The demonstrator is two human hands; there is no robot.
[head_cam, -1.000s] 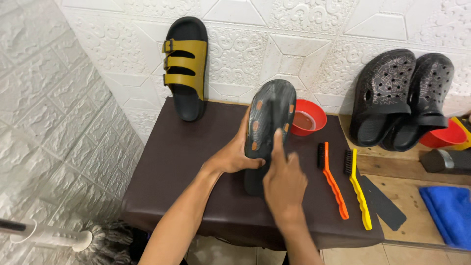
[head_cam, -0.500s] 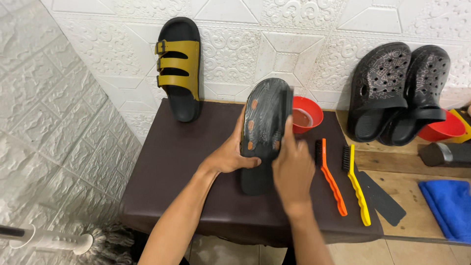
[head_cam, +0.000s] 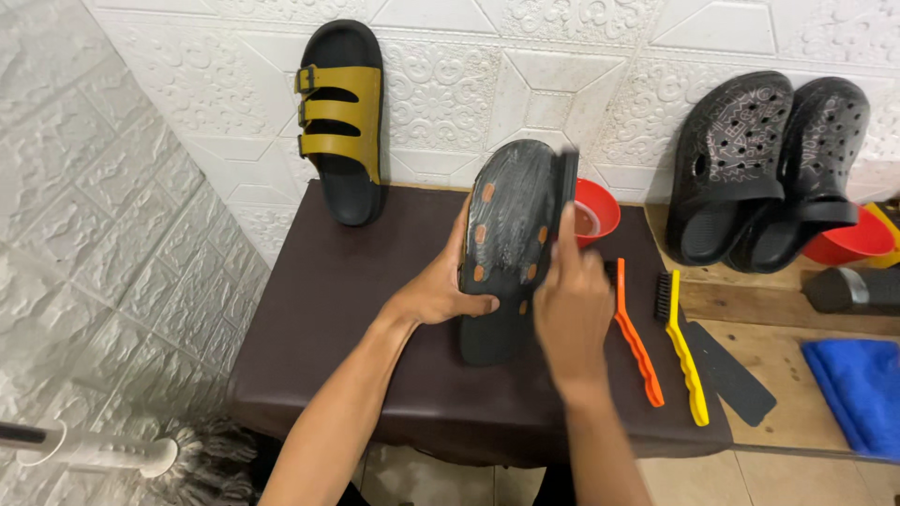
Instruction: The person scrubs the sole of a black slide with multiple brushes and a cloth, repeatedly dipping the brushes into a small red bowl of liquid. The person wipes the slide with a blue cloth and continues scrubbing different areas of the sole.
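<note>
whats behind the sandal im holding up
A red bowl pokes out to the right behind the upturned sandal, held by the left hand and right hand. The sandal covers the bowl's left part; its contents cannot be seen clearly.

No packages, labels, signs or screens show anywhere in view; nothing on the worktop, against the tiled wall or on the floor beside it is of that kind.
</note>
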